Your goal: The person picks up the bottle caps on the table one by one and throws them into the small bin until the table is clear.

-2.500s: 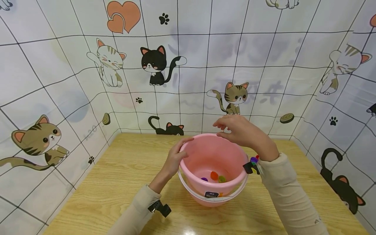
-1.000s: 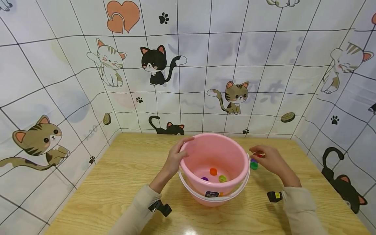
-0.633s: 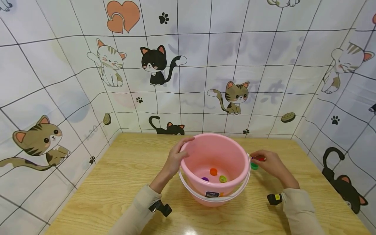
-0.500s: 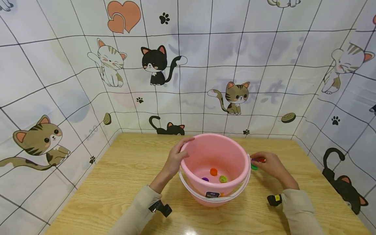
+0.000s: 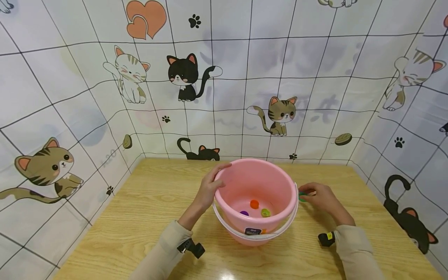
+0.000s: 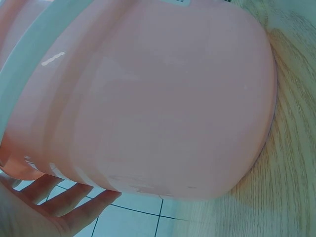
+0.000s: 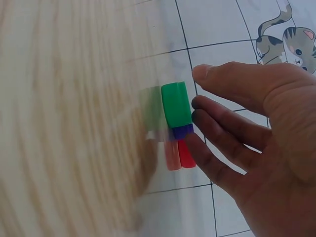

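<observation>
My left hand [image 5: 208,188] grips the rim of a pink bucket [image 5: 259,179], its thumb over the edge and its fingers along the outside. Inside the bucket lie an orange bottle cap [image 5: 254,204], a yellow-green cap [image 5: 265,212] and a purple cap [image 5: 244,213]. To the bucket's right, my right hand [image 5: 323,198] is low over the table beside a green cap [image 7: 177,104]. In the right wrist view its thumb and fingers are spread apart, with nothing pinched. A purple cap [image 7: 183,131] and a red cap [image 7: 187,154] sit just behind the green one.
The bucket's white handle [image 5: 259,237] hangs down in front. A wooden table [image 5: 157,202] carries everything. Cloth with a grid and cartoon cats [image 5: 183,77] rises behind and on both sides. Each wrist wears a small black camera [image 5: 327,238].
My right hand has gone from above the bucket down to the caps at its right, now shifting slightly there. The orange cap has settled inside the bucket. My left hand stays put.
</observation>
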{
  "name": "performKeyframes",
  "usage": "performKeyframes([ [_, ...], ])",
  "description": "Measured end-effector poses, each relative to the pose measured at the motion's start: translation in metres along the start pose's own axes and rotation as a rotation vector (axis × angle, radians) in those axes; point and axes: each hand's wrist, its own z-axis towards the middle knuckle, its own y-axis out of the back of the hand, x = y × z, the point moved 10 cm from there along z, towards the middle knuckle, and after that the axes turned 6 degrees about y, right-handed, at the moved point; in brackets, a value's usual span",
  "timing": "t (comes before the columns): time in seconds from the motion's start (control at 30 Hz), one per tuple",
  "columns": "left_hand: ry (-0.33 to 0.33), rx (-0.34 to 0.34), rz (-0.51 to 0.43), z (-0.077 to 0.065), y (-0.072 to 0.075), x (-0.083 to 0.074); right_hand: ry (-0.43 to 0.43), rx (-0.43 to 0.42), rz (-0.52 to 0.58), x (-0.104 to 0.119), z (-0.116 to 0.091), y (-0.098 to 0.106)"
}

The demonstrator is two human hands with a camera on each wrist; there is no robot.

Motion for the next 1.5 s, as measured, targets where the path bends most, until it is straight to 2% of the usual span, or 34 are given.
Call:
performKeyframes([
  [0.43,0.015,0.017,-0.017,-0.001,0.000,0.000,0.034,-0.018,-0.063,0.002,-0.002,0.001],
  [0.73,0.027,0.057,-0.044,-0.001,-0.002,-0.002,0.031,0.021,-0.074,-0.002,0.001,-0.004],
  [0.9,0.033,0.073,-0.046,-0.005,-0.004,-0.014,0.034,0.044,-0.108,-0.004,0.003,-0.007],
  [1.1,0.023,0.063,-0.027,-0.013,-0.005,-0.031,0.023,0.065,-0.112,-0.007,0.003,-0.009],
  [1.5,0.014,0.058,-0.022,-0.013,-0.006,-0.032,0.021,0.070,-0.105,-0.004,0.000,-0.008],
])
